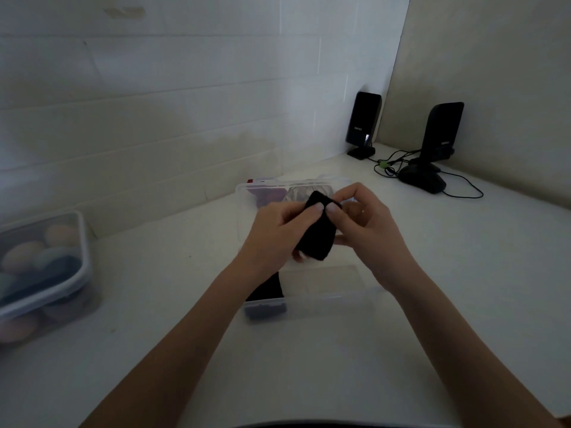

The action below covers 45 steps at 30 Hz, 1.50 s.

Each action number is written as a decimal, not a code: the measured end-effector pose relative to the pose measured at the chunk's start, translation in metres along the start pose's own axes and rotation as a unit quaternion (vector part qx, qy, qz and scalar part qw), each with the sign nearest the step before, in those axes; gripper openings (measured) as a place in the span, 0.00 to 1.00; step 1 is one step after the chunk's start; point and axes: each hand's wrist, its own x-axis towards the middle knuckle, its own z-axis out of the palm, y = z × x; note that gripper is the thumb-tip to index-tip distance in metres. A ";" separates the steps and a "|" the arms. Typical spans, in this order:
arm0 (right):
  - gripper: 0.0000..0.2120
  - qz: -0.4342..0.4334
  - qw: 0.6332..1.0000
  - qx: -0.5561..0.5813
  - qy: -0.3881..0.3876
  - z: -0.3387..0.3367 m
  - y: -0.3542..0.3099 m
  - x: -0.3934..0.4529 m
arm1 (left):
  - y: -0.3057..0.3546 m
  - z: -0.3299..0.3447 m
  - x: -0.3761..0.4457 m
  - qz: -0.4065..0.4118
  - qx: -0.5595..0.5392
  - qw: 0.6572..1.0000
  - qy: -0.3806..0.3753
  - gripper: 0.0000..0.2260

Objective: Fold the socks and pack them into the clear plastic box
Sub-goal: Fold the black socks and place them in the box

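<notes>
Both forearms reached forward over the table (463, 304), and the fingers (316, 209) of each hand pinched the top edge of a folded black sock (318, 233) held above the clear plastic box (333, 299). Left hand (278, 233) and right hand (367, 223) met thumb to thumb, wrists level. Keeping that pinch tight should probably stop the fold unrolling before it goes in.

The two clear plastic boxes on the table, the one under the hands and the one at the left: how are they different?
The clear plastic box under the hands lies open, while the box at the left has its lid on. The open box holds a few folded socks, with bare floor showing; the left box looks filled with rounded, pale-coloured things. The open box sits in front of the person, the other off to the side. Both are transparent and rest on the white table.
</notes>
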 end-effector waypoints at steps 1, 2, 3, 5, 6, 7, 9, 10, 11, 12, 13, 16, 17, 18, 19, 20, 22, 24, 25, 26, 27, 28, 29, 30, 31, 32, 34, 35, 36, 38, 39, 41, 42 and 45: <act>0.05 0.000 1.000 -0.006 -0.005 0.000 0.000 0.000 | 0.001 -0.001 0.000 0.011 0.028 0.999 0.018 0.10; 0.05 0.003 1.000 -0.011 -0.007 -0.001 0.001 0.000 | 0.002 -0.003 -0.001 0.020 0.049 0.998 0.030 0.09; 0.06 0.006 1.000 -0.018 -0.010 -0.001 0.001 0.000 | 0.002 -0.004 -0.002 0.026 0.059 0.997 0.037 0.08; 0.08 0.015 0.998 -0.054 -0.028 -0.001 0.001 -0.001 | 0.000 -0.008 -0.004 0.024 0.077 0.996 0.044 0.07; 0.08 0.021 0.996 -0.078 -0.047 0.000 0.000 -0.002 | -0.002 -0.011 -0.005 0.021 0.096 0.994 0.045 0.08; 0.08 0.030 0.992 -0.100 -0.070 0.002 0.000 -0.003 | -0.004 -0.014 -0.007 0.021 0.124 0.991 0.042 0.09; 0.07 0.052 0.983 -0.137 -0.108 0.004 0.000 -0.004 | -0.008 -0.022 -0.013 0.030 0.239 0.970 0.041 0.09; 0.06 0.060 0.979 -0.154 -0.121 0.005 0.001 -0.004 | -0.008 -0.026 -0.017 0.036 0.318 0.946 0.056 0.08; 0.06 0.067 0.974 -0.173 -0.133 0.005 0.001 -0.005 | -0.006 -0.029 -0.023 0.044 0.381 0.920 0.082 0.08; 0.06 0.072 0.967 -0.196 -0.147 0.006 0.002 -0.005 | -0.004 -0.031 -0.029 0.049 0.418 0.901 0.104 0.08; 0.06 0.079 0.959 -0.219 -0.163 0.008 0.003 -0.005 | -0.001 -0.034 -0.034 0.051 0.436 0.891 0.113 0.07; 0.07 0.102 0.939 -0.270 -0.189 0.014 0.006 -0.006 | 0.002 -0.039 -0.043 0.049 0.490 0.868 0.067 0.07; 0.07 0.107 0.937 -0.276 -0.186 0.016 0.007 -0.006 | 0.001 -0.040 -0.043 0.052 0.517 0.853 0.039 0.08; 0.07 0.110 0.936 -0.278 -0.183 0.017 0.008 -0.007 | 0.002 -0.041 -0.043 0.053 0.538 0.841 0.015 0.09; 0.06 0.113 0.936 -0.279 -0.183 0.018 0.008 -0.006 | 0.002 -0.041 -0.043 0.049 0.554 0.831 -0.009 0.10; 0.06 0.117 0.935 -0.282 -0.183 0.019 0.009 -0.006 | 0.003 -0.041 -0.043 0.043 0.569 0.821 -0.032 0.11; 0.07 0.129 0.931 -0.287 -0.184 0.020 0.009 -0.007 | 0.003 -0.040 -0.042 0.033 0.599 0.797 -0.071 0.12; 0.11 0.143 0.920 -0.304 -0.200 0.020 0.005 -0.009 | 0.003 -0.041 -0.040 0.025 0.613 0.785 -0.089 0.12; 0.13 0.142 0.911 -0.324 -0.212 0.020 0.004 -0.009 | 0.004 -0.041 -0.039 0.024 0.612 0.785 -0.096 0.12; 0.14 0.139 0.902 -0.344 -0.222 0.019 0.002 -0.009 | 0.005 -0.041 -0.038 0.023 0.607 0.787 -0.107 0.12; 0.16 0.133 0.894 -0.361 -0.229 0.019 0.000 -0.010 | 0.006 -0.040 -0.038 0.024 0.603 0.788 -0.123 0.12; 0.16 0.121 0.889 -0.375 -0.232 0.020 -0.002 -0.011 | 0.007 -0.038 -0.037 0.025 0.600 0.787 -0.143 0.12; 0.16 0.102 0.882 -0.395 -0.234 0.021 -0.003 -0.011 | 0.008 -0.036 -0.036 0.024 0.598 0.784 -0.162 0.11; 0.16 0.076 0.870 -0.424 -0.239 0.023 -0.004 -0.011 | 0.008 -0.034 -0.035 0.022 0.598 0.782 -0.176 0.11; 0.16 0.048 0.851 -0.460 -0.246 0.025 -0.005 -0.011 | 0.008 -0.033 -0.034 0.020 0.597 0.781 -0.184 0.11; 0.16 0.022 0.827 -0.499 -0.258 0.027 -0.007 -0.010 | 0.008 -0.033 -0.033 0.019 0.596 0.781 -0.188 0.11; 0.16 -0.027 0.777 -0.562 -0.282 0.031 -0.010 -0.008 | 0.009 -0.031 -0.032 0.023 0.603 0.773 -0.194 0.10; 0.14 -0.048 0.764 -0.576 -0.288 0.033 -0.010 -0.007 | 0.009 -0.030 -0.032 0.024 0.613 0.764 -0.199 0.11; 0.13 -0.060 0.758 -0.582 -0.289 0.034 -0.007 -0.006 | 0.009 -0.028 -0.031 0.023 0.623 0.756 -0.201 0.11; 0.12 -0.051 0.756 -0.585 -0.290 0.036 -0.002 -0.002 | 0.009 -0.025 -0.030 0.016 0.634 0.746 -0.204 0.12; 0.13 -0.036 0.756 -0.584 -0.294 0.037 0.000 -0.002 | 0.008 -0.024 -0.028 0.014 0.636 0.744 -0.206 0.12; 0.14 0.004 0.755 -0.575 -0.317 0.038 0.002 0.001 | 0.004 -0.022 -0.025 0.017 0.633 0.747 -0.205 0.12; 0.15 0.018 0.753 -0.568 -0.331 0.037 0.002 0.002 | 0.003 -0.021 -0.024 0.016 0.631 0.748 -0.204 0.12; 0.19 0.040 0.747 -0.558 -0.358 0.037 0.002 0.005 | 0.005 -0.018 -0.024 0.006 0.650 0.733 -0.198 0.11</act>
